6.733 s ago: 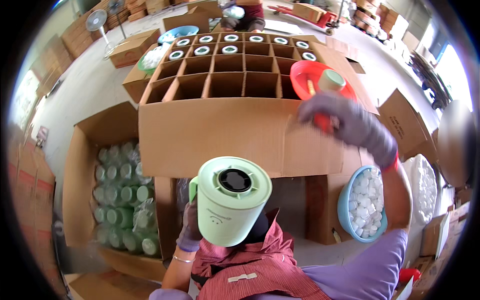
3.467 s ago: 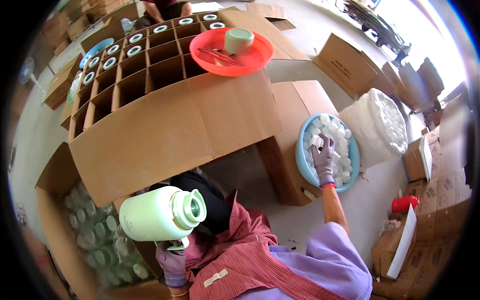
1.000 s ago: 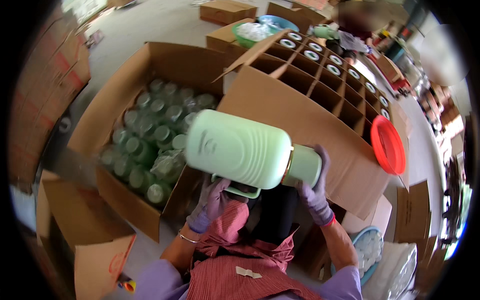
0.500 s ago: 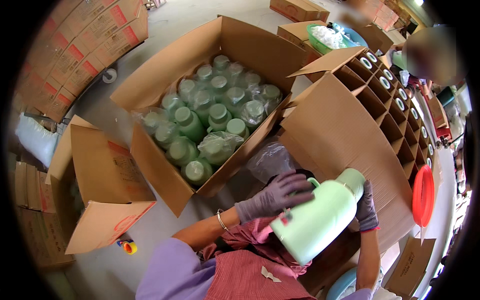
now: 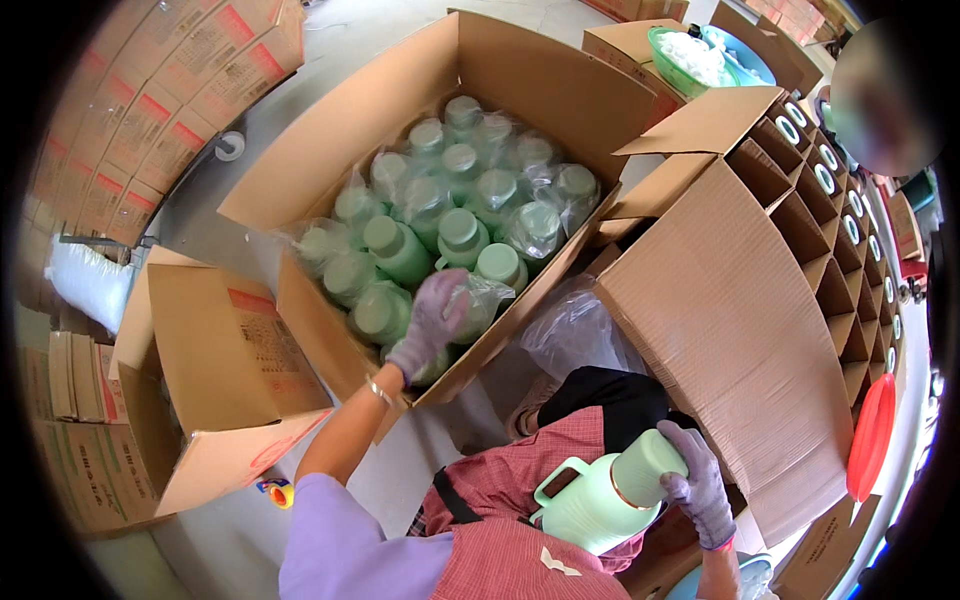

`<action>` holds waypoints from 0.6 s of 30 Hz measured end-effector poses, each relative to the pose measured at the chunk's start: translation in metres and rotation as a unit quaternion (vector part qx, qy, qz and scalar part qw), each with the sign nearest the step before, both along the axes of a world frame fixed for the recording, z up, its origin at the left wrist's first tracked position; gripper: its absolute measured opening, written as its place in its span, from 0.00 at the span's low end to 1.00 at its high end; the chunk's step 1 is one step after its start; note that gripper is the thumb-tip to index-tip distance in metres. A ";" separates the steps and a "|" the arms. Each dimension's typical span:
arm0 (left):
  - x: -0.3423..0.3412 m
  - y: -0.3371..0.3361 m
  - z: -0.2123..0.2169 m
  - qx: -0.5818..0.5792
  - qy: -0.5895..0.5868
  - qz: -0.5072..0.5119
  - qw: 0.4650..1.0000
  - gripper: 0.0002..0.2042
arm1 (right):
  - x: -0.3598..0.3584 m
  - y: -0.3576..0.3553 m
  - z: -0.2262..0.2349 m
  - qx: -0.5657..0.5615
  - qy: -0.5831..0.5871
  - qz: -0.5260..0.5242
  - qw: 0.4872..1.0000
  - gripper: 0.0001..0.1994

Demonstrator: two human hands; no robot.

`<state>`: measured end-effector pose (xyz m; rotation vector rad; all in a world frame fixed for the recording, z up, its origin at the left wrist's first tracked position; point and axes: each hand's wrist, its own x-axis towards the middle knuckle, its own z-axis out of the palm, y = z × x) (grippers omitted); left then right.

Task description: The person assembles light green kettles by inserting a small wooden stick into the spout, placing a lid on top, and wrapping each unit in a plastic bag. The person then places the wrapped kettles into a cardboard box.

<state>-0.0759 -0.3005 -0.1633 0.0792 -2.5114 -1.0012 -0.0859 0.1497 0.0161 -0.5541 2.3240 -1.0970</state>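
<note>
My right hand [image 5: 700, 485], in a grey-purple glove, grips a pale green vacuum jug [image 5: 600, 505] by its lid end; the jug lies tilted across my lap, its handle toward my left. Over the near part of a large open carton [image 5: 355, 125], my gloved left hand [image 5: 432, 318] reaches in with its fingers apart, holding nothing that I can see. It is right beside a plastic-wrapped jug [image 5: 480, 305], and I cannot tell whether it touches the wrap. Several more green jugs [image 5: 395, 250] stand upright in that carton, many in clear bags.
To the right stands a carton with cardboard dividers [image 5: 785, 225], some cells holding jugs. A red plastic piece [image 5: 872, 435] hangs by it. Clear plastic bags [image 5: 585, 330] lie between the cartons. A smaller open carton [image 5: 215, 350] and a tape roll [image 5: 280, 493] are on the left.
My left hand has left the jug and moved up and left over the large carton. The jug has come lower, toward my lap, with my right hand still on its lid end.
</note>
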 end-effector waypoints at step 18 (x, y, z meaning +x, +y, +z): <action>-0.125 -0.175 -0.028 0.225 0.066 0.216 0.948 0.17 | -0.048 -0.012 -0.013 -0.046 -0.038 -0.079 0.995 0.22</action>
